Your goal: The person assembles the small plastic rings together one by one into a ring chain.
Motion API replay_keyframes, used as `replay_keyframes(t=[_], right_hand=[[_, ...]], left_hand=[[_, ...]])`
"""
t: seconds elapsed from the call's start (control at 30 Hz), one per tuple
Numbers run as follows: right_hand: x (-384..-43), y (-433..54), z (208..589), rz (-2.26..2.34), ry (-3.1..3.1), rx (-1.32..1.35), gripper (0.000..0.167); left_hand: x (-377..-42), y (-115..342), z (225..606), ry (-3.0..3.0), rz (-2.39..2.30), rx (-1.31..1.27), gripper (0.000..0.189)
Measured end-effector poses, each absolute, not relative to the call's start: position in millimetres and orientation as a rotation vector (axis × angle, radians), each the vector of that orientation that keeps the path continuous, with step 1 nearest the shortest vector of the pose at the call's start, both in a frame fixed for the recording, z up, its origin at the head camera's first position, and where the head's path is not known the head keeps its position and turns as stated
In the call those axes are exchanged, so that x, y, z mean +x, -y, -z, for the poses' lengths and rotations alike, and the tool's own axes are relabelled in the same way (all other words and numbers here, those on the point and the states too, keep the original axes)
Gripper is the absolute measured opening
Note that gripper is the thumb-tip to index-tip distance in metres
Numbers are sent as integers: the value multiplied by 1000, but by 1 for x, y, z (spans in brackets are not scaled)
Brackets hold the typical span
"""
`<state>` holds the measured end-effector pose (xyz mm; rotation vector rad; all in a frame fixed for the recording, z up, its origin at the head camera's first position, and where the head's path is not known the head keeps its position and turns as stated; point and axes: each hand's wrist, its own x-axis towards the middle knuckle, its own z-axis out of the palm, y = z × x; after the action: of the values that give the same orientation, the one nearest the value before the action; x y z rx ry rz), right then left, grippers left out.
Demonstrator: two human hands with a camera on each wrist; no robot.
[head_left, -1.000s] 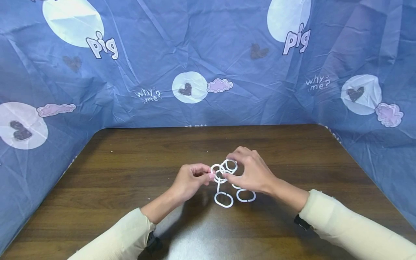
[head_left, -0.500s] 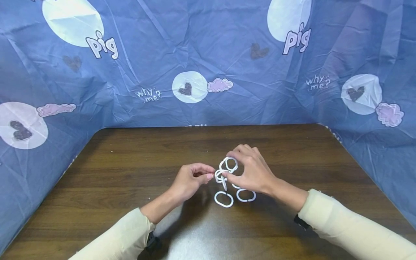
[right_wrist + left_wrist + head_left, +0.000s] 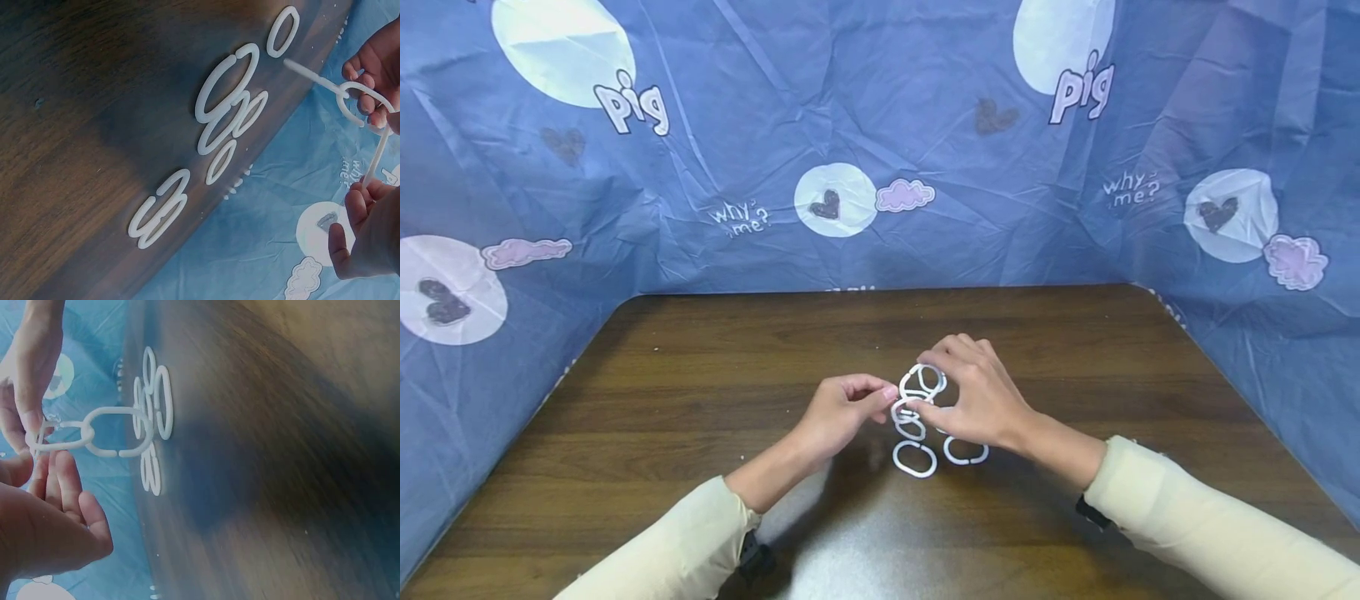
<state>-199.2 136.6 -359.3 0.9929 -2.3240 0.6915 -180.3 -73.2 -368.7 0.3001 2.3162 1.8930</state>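
My left hand [image 3: 850, 408] is at the left side of a small chain of white plastic C-shaped links, its thumb and forefinger pinching the edge of one link [image 3: 62, 447]. From that link hangs another link [image 3: 109, 410], whose gap shows in the left wrist view. My right hand [image 3: 981, 387] spans the upper part of the chain. Its thumb overlaps the middle link, and its fingers hold the end of a link [image 3: 377, 156]. In the head view the right hand partly hides the chain.
Below the hands, loose white links lie on the brown wooden table [image 3: 715, 433], among them one oval link [image 3: 914, 476] and another link [image 3: 966, 462]. More links [image 3: 209, 87] show in the right wrist view. A blue printed cloth [image 3: 880, 100] encloses the back and sides.
The link beside my left fingertips has swung down and now hangs lower, below the chain's middle. The left thumb has shifted slightly upward; the right hand stays almost in place.
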Motion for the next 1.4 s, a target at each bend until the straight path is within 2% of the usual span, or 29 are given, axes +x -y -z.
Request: replay_keyframes(t=[0.23,0.4,0.63,0.87,1.07,1.4], right_hand=[[-201,-131,360,-698,2247,1045,52],[-202,-131,358,-747,2278,1057,53],[-202,-141,351,-870,2387,985,40],[-210,-172,357,-846,2469,884,32],[-213,-194,365,-722,2586,818,40],[-210,-206,383,-391,2794,536,54]], left_hand=[[-181,72,367,-2163,-1963,283,26],[-182,72,367,-2174,-2013,218,20],[-184,75,366,-2247,-2047,138,14],[-184,81,368,-2266,-2058,121,15],[-183,83,368,-2277,-2045,118,14],[-182,84,367,-2284,-2042,113,12]])
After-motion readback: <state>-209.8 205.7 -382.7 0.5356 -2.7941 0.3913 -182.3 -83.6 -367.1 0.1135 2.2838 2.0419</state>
